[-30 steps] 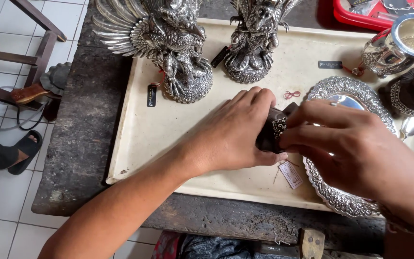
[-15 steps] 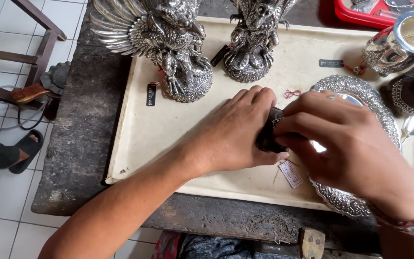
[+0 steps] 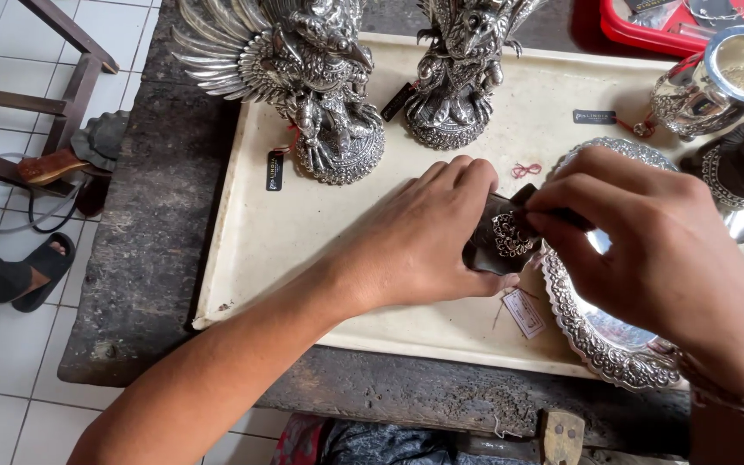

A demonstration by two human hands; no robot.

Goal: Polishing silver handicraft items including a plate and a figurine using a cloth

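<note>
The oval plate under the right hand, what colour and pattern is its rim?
Silver, with raised ornate scrollwork around the oval plate; head view.

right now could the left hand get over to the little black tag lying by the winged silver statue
Probably yes. The left hand is busy holding a small dark ornamented piece, but the board between it and the black tag beside the winged statue lies bare.

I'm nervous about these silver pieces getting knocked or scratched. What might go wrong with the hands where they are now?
The left hand and right hand pinch a small dark ornamented piece just above the embossed silver tray; a slip may drop it onto the rim and mark it. The winged statue stands close behind the left hand, so a backward jerk might topple it. The loose paper tag could snag under the fingers.
</note>
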